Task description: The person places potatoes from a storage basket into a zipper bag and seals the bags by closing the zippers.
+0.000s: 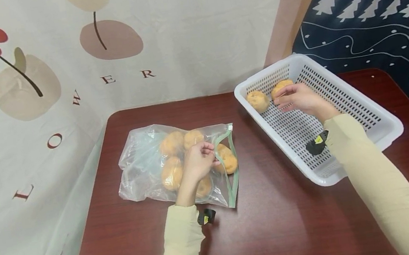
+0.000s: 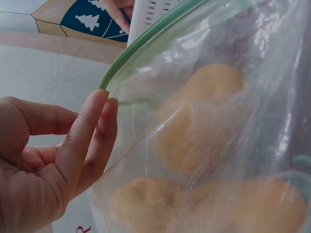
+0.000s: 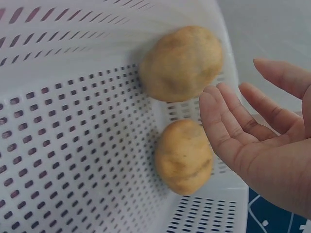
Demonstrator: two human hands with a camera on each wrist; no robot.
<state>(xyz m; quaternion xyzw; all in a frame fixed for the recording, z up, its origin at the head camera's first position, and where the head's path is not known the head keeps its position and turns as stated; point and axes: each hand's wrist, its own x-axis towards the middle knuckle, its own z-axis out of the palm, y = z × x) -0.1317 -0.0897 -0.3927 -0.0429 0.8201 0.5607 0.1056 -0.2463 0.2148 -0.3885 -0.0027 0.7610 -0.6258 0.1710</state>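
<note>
right hand (image 1: 301, 99) loosely spread and empty, i hold it over the white basket (image 1: 347, 99), one potato (image 1: 277, 85) just past my fingertips and the other potato (image 1: 258, 102) to their left, both near the basket's far-left corner. my left hand (image 1: 199, 160) pinches the edge of the clear bag (image 1: 137, 172), farther left, so my right is much nearer the pair.

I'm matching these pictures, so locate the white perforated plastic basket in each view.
Head: white perforated plastic basket, right of centre.
Left wrist: basket partly visible at the top, left of centre.
Right wrist: basket fills most of the left and centre.
Shared landmark: navy fabric with white drawings, at upper right, upper left and lower right respectively.
</note>
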